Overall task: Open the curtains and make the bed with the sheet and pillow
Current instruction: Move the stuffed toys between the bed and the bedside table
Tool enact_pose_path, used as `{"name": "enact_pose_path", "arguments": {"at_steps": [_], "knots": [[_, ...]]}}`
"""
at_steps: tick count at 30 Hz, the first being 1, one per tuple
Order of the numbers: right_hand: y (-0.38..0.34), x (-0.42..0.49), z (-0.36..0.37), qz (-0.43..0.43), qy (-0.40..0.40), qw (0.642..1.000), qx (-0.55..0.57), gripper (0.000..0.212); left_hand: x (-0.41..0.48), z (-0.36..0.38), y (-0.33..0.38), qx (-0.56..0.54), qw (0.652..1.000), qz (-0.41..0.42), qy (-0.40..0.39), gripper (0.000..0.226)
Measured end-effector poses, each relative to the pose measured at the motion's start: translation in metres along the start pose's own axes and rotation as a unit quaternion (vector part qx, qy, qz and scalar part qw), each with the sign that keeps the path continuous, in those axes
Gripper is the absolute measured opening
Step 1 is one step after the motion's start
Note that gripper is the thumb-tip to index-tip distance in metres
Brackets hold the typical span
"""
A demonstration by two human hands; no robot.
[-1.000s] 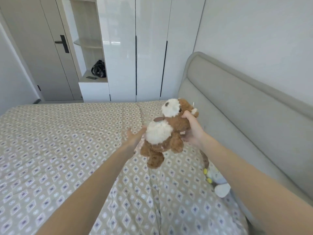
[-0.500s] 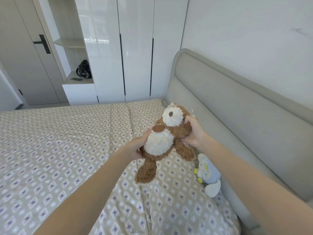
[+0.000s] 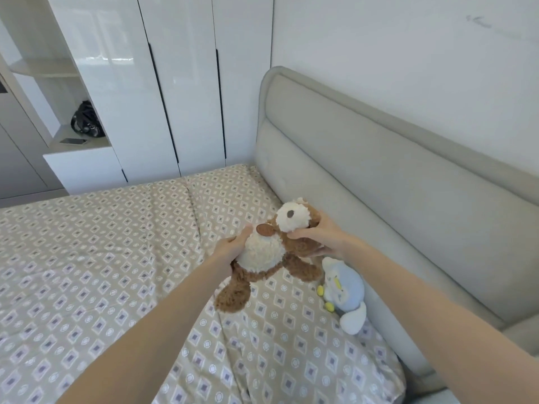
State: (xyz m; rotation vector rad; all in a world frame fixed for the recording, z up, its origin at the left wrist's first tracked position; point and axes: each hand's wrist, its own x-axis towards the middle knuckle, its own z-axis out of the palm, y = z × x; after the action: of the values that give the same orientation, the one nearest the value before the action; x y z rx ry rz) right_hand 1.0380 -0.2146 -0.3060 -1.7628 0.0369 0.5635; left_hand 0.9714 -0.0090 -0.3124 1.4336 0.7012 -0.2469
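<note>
A brown teddy bear (image 3: 271, 252) with a cream belly and muzzle is held over the bed near the headboard. My left hand (image 3: 230, 247) grips its body from the left. My right hand (image 3: 318, 236) holds its head and shoulder from the right. One brown leg hangs down onto the beige patterned sheet (image 3: 87, 272), which lies spread over the bed. Under the bear, a pillow (image 3: 306, 345) in the same pattern lies against the grey padded headboard (image 3: 364, 176). No curtains are in view.
A pale blue plush toy (image 3: 345, 293) with yellow feet leans on the headboard just right of the bear. White wardrobe doors (image 3: 175, 83) stand behind the bed. An open shelf niche at the left holds a black bag (image 3: 86, 121) and a phone (image 3: 73, 141).
My left hand has closed onto the bear's body. Both hands have carried the bear down and toward the headboard, close to the blue plush toy.
</note>
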Motion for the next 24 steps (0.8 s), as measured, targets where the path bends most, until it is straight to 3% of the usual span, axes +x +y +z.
{"name": "enact_pose_path", "arguments": {"at_steps": [3, 6, 12, 20, 24], "knots": [[0.01, 0.022, -0.018, 0.007, 0.081, 0.997, 0.011, 0.087, 0.024, 0.023, 0.005, -0.019, 1.0, 0.005, 0.019, 0.053], [0.025, 0.052, -0.039, 0.005, 0.148, 0.989, -0.028, 0.079, 0.047, 0.048, 0.013, -0.027, 1.0, 0.004, 0.011, 0.033], [0.051, 0.129, -0.079, -0.005, 0.188, 0.968, -0.164, 0.079, 0.122, 0.096, 0.016, -0.006, 0.999, -0.001, 0.039, 0.031], [0.083, 0.247, -0.121, 0.054, 0.136, 0.984, -0.102, 0.075, 0.221, 0.127, 0.007, 0.098, 0.991, 0.007, 0.092, 0.04], [0.115, 0.281, -0.129, 0.065, 0.144, 0.972, -0.172, 0.074, 0.265, 0.144, -0.011, 0.126, 0.987, -0.022, 0.096, 0.043]]}}
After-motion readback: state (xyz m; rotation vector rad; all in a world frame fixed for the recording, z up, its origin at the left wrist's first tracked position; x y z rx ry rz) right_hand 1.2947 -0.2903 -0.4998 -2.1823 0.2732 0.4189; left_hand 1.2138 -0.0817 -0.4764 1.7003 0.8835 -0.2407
